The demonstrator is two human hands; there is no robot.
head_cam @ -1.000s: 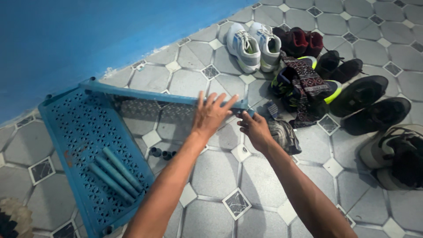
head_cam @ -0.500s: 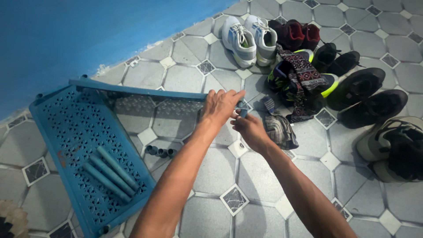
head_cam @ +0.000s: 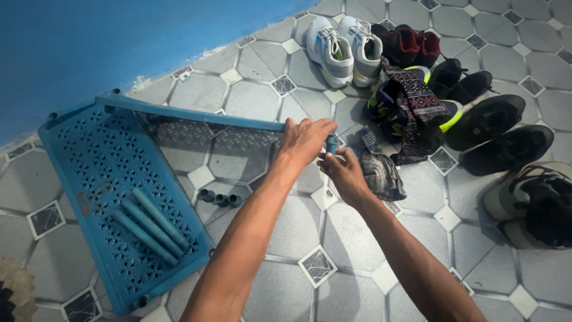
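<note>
Mat: at the far left bottom corner we see the edge of a woven mat (head_cam: 13, 295) on the tiled floor (head_cam: 298, 232).
Flat shelf: a blue perforated shelf panel (head_cam: 95, 173) lies on the floor by the blue wall (head_cam: 89, 42).
Tubes: three blue tubes (head_cam: 149, 226) rest side by side on that panel.
Small caps: a few dark short pieces (head_cam: 219, 198) sit on the floor just beside the panel.
Upright panel: a second blue perforated panel (head_cam: 196, 134) stands on edge, meeting the flat one at its far corner.
Left hand (head_cam: 305, 138): our fingers are clenched over the upright panel's top rail at its right end.
Right hand (head_cam: 341, 172): fingers pinch the panel's end corner just below the left hand.
Cloth: a grey folded cloth (head_cam: 382, 176) lies just beside our right hand.
Shoes: white sneakers (head_cam: 345, 48), dark red shoes (head_cam: 411, 45) and black shoes (head_cam: 500, 134) crowd the right.
</note>
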